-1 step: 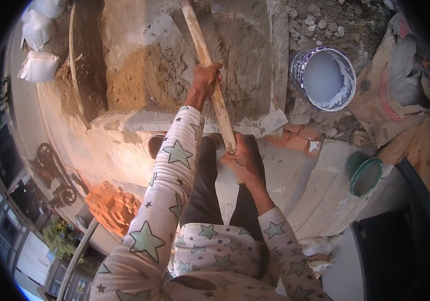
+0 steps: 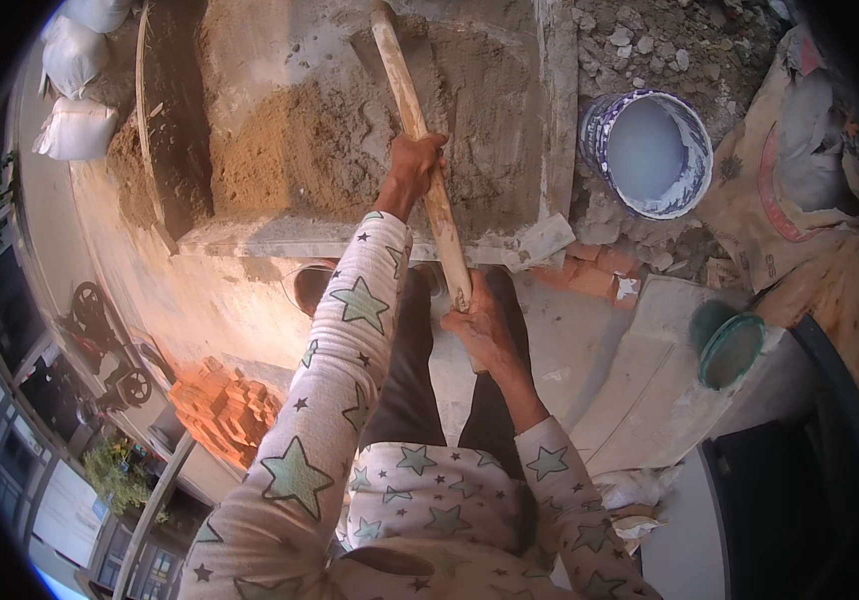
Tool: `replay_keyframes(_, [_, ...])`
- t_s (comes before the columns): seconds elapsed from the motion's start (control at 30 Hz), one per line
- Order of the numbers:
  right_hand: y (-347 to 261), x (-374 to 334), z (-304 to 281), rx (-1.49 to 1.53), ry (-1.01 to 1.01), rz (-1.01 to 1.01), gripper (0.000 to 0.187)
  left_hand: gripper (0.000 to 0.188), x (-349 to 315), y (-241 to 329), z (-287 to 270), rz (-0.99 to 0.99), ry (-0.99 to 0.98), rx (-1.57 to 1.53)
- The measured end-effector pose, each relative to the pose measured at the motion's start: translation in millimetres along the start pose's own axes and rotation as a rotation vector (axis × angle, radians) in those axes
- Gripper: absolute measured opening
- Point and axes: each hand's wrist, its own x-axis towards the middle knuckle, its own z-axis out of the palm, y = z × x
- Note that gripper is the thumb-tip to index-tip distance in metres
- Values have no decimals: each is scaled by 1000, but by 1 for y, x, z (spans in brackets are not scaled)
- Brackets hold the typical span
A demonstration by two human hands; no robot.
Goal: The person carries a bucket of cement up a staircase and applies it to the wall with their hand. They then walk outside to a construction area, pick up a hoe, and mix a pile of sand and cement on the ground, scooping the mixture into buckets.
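Note:
A long wooden tool handle [image 2: 441,222] slants from the top edge of the view toward my body. My left hand [image 2: 412,172] is closed round its middle, over the mixing trough. Near the lower end, my right hand [image 2: 484,318] grips it in front of my legs. The tool's head cannot be made out at the top edge. Below the handle lies a heap of brown sand [image 2: 284,150] beside wet grey mortar [image 2: 494,110], inside a low-walled trough [image 2: 279,240].
Right of the trough stands a paint-smeared bucket of cloudy water [image 2: 646,155], with rubble [image 2: 639,50] behind it. Broken bricks [image 2: 589,272] lie by the trough's near right corner. Orange bricks [image 2: 221,410] are stacked at left. White sacks [image 2: 79,130] sit at far left.
The handle's far end has shifted slightly to the right and nearer. Both hands keep their hold, with my left hand moved a touch to the right.

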Motion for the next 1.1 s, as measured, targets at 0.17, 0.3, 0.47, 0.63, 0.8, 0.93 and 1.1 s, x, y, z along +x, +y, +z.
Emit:
replay_keyframes(0.17, [30, -59, 2, 6, -34, 192, 46, 16, -28, -78, 5, -198, 34, 39])
replay_keyframes(0.3, [27, -98, -8, -40, -35, 312, 45, 15, -58, -112, 14, -302, -6, -6])
replay_keyframes(0.47, [21, -144, -33, -186, 20, 344, 37, 15, -114, -115, 40, -411, -90, -103])
replay_keyframes(0.63, [-17, -134, -46, -272, 33, 325, 43, 20, -46, -89, 39, -463, -206, -358])
replay_keyframes(0.8, [-18, -131, -48, -274, 51, 255, 46, 17, -18, -68, 38, -360, -170, -352])
replay_keyframes(0.93, [31, -162, -65, -349, 70, 195, 54, 12, -46, -130, 44, -417, -23, -341])
replay_keyframes(1.1, [136, -197, -115, -584, 139, 270, 51, 13, -125, -151, 70, -385, 22, -517])
